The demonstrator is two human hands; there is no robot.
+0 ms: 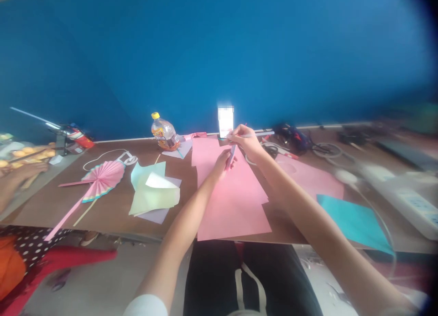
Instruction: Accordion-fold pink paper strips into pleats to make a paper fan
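My left hand [223,166] is closed round a narrow pinkish-purple strip [231,157], which stands up at a slant from the fingers. Just above and to the right, my right hand [244,139] is in a pinch close to the strip's upper end. Whatever it pinches is too small and blurred to make out. Beneath both hands, overlapping pink paper sheets [226,211] run from the table's back to its front edge. Behind the hands a lit phone [226,121] leans upright against the blue wall.
Left of the pink sheets are loose pale papers [155,197], a pink folded paper fan [104,179] and a drink bottle [164,132]. To the right are a turquoise sheet [356,220], cables [326,149] and a white device [404,197]. Another person's hand [32,170] shows far left.
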